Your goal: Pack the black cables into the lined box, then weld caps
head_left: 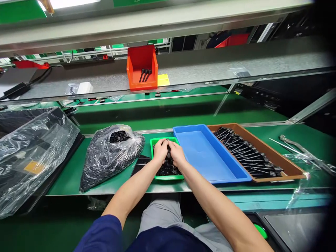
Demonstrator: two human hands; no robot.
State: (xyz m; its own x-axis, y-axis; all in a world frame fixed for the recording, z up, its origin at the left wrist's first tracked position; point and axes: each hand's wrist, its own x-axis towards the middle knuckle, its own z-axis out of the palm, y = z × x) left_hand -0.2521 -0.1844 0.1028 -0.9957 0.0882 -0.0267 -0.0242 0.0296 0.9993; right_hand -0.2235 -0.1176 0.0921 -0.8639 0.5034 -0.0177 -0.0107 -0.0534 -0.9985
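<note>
Both my hands meet over a small green tray (155, 141) filled with small black parts (168, 170). My left hand (160, 150) is curled closed at the tray's far end. My right hand (176, 153) presses against it, fingers closed too. Between the two hands a small dark piece shows, too small to name. A clear plastic bag (110, 154) of the same black parts lies just left of the tray.
An empty blue tray (207, 154) sits right of the green one, then a brown tray (286, 164) of long black parts. Metal tongs (294, 144) lie far right. Crumpled plastic wrap (28, 154) covers the left. An orange bin (142, 68) stands on the shelf above.
</note>
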